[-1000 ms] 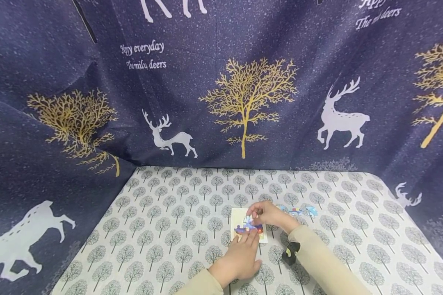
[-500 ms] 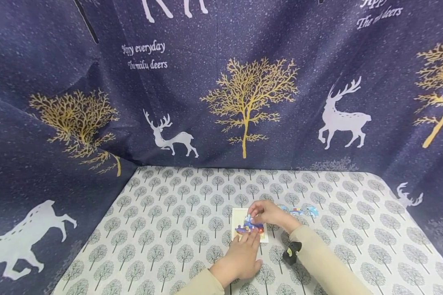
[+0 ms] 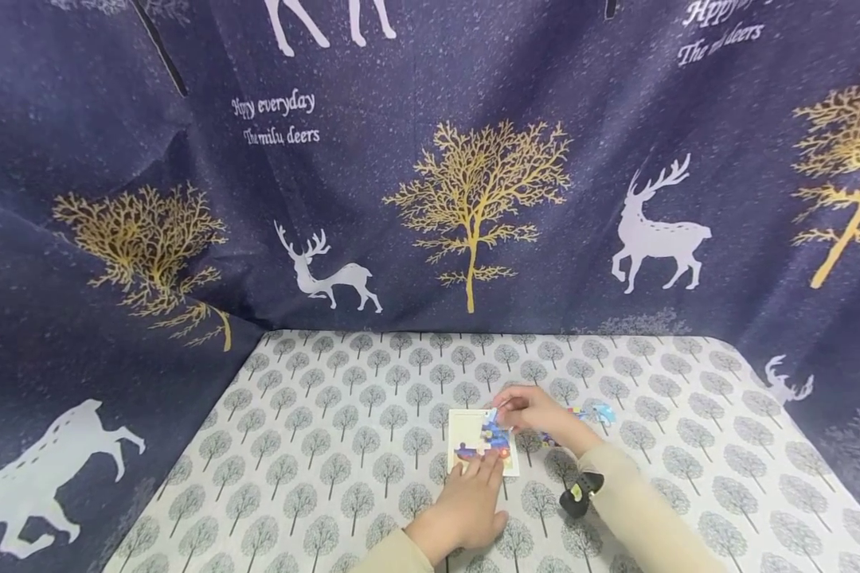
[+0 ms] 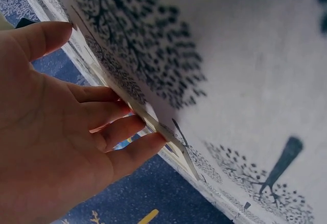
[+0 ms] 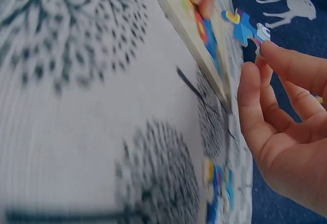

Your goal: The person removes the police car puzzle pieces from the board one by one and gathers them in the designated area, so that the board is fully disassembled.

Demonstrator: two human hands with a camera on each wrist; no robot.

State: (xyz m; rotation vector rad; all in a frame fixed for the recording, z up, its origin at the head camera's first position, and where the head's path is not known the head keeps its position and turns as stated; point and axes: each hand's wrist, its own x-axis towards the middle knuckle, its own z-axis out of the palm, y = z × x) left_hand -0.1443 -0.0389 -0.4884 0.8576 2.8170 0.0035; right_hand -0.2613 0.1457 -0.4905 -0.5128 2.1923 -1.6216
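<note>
A jigsaw puzzle board (image 3: 464, 430) with a pale frame lies on the table, part of its base bare and colourful blue, purple and red pieces along its lower and right parts. My left hand (image 3: 471, 503) rests on the board's near edge, fingers extended over the rim; in the left wrist view those fingers (image 4: 130, 155) lie across the edge. At the board's upper right, my right hand (image 3: 533, 411) pinches a blue puzzle piece (image 5: 245, 29) between thumb and fingertips. That piece is raised above the board in the right wrist view.
Several loose puzzle pieces (image 3: 602, 413) lie right of the board, partly hidden by the right forearm; some of these loose pieces (image 5: 215, 191) also show in the right wrist view. A tree-print cloth (image 3: 294, 477) covers the table. A dark deer-print curtain (image 3: 416, 199) hangs behind.
My right hand has drawn a little to the right with the blue piece, uncovering more of the board's pieces. My left hand stays on the near edge. The head view has shifted slightly.
</note>
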